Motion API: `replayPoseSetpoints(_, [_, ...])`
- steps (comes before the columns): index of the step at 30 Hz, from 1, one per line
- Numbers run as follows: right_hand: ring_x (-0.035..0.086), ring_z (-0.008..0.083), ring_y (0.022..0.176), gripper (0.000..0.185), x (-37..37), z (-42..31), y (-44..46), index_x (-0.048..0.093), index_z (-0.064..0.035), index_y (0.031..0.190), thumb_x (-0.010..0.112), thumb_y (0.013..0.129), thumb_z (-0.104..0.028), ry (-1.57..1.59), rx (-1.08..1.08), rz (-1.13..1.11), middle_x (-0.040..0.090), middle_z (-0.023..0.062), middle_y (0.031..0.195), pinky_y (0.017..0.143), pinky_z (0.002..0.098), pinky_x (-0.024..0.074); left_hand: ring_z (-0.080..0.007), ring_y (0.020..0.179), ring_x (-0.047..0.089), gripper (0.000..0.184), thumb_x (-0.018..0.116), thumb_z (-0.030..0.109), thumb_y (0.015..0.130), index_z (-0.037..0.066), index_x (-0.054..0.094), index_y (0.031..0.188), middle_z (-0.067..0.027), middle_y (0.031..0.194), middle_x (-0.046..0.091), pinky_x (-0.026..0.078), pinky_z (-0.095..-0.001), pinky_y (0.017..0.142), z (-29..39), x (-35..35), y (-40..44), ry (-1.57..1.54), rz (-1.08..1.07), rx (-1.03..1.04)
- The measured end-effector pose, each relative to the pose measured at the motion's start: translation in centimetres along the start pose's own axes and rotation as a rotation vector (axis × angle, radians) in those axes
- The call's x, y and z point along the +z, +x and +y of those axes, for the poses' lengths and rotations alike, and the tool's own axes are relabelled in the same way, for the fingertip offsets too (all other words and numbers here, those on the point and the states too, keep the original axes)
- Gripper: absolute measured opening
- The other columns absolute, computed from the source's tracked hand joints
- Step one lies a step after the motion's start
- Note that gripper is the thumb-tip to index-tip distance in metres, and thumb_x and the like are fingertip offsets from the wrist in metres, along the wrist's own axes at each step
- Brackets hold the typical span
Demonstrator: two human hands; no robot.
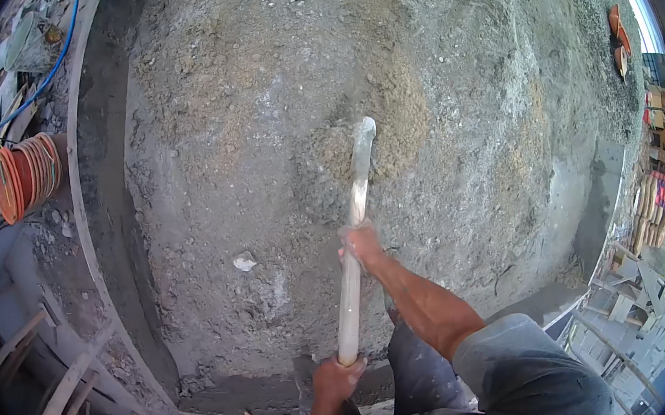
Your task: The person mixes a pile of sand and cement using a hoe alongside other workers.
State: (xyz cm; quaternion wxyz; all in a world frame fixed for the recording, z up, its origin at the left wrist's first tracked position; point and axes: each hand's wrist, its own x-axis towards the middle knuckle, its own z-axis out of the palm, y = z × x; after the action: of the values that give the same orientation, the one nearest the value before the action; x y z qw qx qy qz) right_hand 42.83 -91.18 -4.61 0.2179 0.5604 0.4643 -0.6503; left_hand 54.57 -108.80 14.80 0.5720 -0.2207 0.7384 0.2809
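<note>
A long, pale wooden tool handle point(350, 300) runs up the middle of the head view, its far part coated in grey. My right hand point(363, 245) is wrapped round it about halfway along. Lower down, my left hand point(336, 379) closes on its near end. The far end reaches a small mound of damp, sandy mix point(402, 130). Whatever head the tool has is hidden or too coated to make out. A whitish stone point(244, 261) lies to the left of the handle on rough grey ground point(213, 164).
A low wall edge point(83, 195) bounds the ground on the left, with an orange bucket point(10, 183) wound with hose beyond it. A blue hose point(54, 71) crosses the upper left. Stacked bags point(646, 211) and wood scraps stand at the right. Wooden poles point(63, 402) line the lower left.
</note>
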Motion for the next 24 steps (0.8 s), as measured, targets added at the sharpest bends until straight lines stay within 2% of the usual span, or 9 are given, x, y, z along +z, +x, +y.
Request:
replayPoseSetpoints(7, [0.061, 0.0203, 0.058, 0.028, 5.5, 19.9, -20.9, 0.05, 0.0018, 0.093, 0.066, 0.07, -0.006, 0.121, 0.292, -0.226, 0.056, 0.009, 0.068, 0.05, 0.0338, 0.0503, -0.031, 0.076, 0.062, 0.042, 0.069, 0.036, 0.068, 0.005, 0.062, 0.095, -0.0182, 0.082, 0.064, 0.048, -0.04, 0.06, -27.9, 1.0, -10.8, 0.259, -0.035, -0.322])
replayPoseSetpoints(9, [0.059, 0.0185, 0.059, 0.031, 5.7, 19.5, -22.7, 0.05, 0.0011, 0.096, 0.065, 0.07, -0.006, 0.076, 0.313, -0.293, 0.056, 0.008, 0.069, 0.051, 0.0325, 0.0491, -0.0295, 0.074, 0.061, 0.041, 0.068, 0.031, 0.07, 0.004, 0.059, 0.1, -0.0197, 0.084, 0.062, 0.048, -0.0396, 0.054, -35.2, 3.4, -11.1, -0.231, -0.071, -0.297])
replayPoseSetpoints(11, [0.057, 0.0162, 0.056, 0.039, 6.0, 16.3, -20.3, 0.046, 0.0016, 0.104, 0.063, 0.069, -0.005, 0.05, 0.169, -0.398, 0.054, 0.0069, 0.071, 0.05, 0.0316, 0.0475, -0.028, 0.071, 0.06, 0.04, 0.067, 0.026, 0.073, 0.002, 0.057, 0.104, -0.0212, 0.087, 0.061, 0.047, -0.0392, 0.049, -42.4, 8.3, -7.8, -1.378, -0.264, -0.227])
replayPoseSetpoints(13, [0.056, 0.0136, 0.059, 0.04, 6.9, 4.4, -17.0, 0.045, 0.0009, 0.105, 0.061, 0.069, -0.005, -0.184, -0.081, -0.349, 0.054, 0.0049, 0.072, 0.051, 0.0292, 0.0454, -0.0325, 0.075, 0.064, 0.035, 0.073, 0.036, 0.062, 0.006, 0.067, 0.077, -0.0157, 0.075, 0.065, 0.049, -0.0398, 0.065, -17.0, 0.0, -2.7, -0.059, -0.023, -0.127])
replayPoseSetpoints(15, [0.055, 0.0121, 0.059, 0.041, 7.8, -6.3, -11.8, 0.042, 0.0015, 0.108, 0.061, 0.072, -0.006, -0.009, -0.34, -0.342, 0.054, 0.0052, 0.075, 0.053, 0.0282, 0.0468, -0.0222, 0.053, 0.06, 0.037, 0.077, 0.031, 0.062, 0.001, 0.059, 0.075, -0.0085, 0.059, 0.059, 0.046, -0.0346, 0.051, -7.5, 0.3, 6.2, -0.062, 0.393, 0.458])
replayPoseSetpoints(17, [0.056, 0.0131, 0.06, 0.043, 9.0, -19.5, -8.1, 0.039, 0.0015, 0.11, 0.064, 0.078, -0.014, -0.089, -0.694, -0.296, 0.054, 0.008, 0.083, 0.053, 0.0267, 0.0477, -0.0336, 0.069, 0.063, 0.049, 0.077, 0.042, 0.063, -0.001, 0.062, 0.084, -0.0178, 0.071, 0.063, 0.048, -0.0398, 0.064, 6.2, -2.7, 12.7, -0.23, 0.412, 0.433])
replayPoseSetpoints(18, [0.058, 0.0139, 0.061, 0.043, 9.7, -25.9, -7.5, 0.039, 0.0004, 0.111, 0.064, 0.08, -0.017, -0.187, -0.821, -0.226, 0.055, 0.01, 0.083, 0.053, 0.0275, 0.0484, -0.0224, 0.06, 0.061, 0.052, 0.078, 0.04, 0.064, -0.005, 0.06, 0.085, -0.0147, 0.066, 0.061, 0.048, -0.0355, 0.059, 13.0, -5.4, 14.8, -0.194, 0.487, 0.567])
replayPoseSetpoints(21, [0.06, 0.0156, 0.056, 0.044, 12.3, -37.6, 1.7, 0.039, 0.0036, 0.108, 0.06, 0.084, -0.026, -0.347, -1.272, 0.054, 0.057, 0.0127, 0.073, 0.047, 0.0277, 0.0505, -0.0256, 0.063, 0.063, 0.055, 0.076, 0.044, 0.066, -0.002, 0.061, 0.09, -0.0148, 0.067, 0.063, 0.048, -0.0357, 0.059, 29.3, -12.5, 22.0, -0.276, 0.607, 0.817])
replayPoseSetpoints(24, [0.061, 0.0231, 0.06, 0.041, 14.3, -39.9, 8.0, 0.045, 0.0088, 0.102, 0.058, 0.08, -0.024, -0.429, -0.995, -0.004, 0.058, 0.0165, 0.075, 0.052, 0.0335, 0.0506, -0.0239, 0.063, 0.062, 0.049, 0.072, 0.044, 0.069, -0.001, 0.061, 0.087, -0.0138, 0.068, 0.063, 0.047, -0.0363, 0.058, 37.8, -17.5, 23.3, -0.314, 0.614, 0.796])
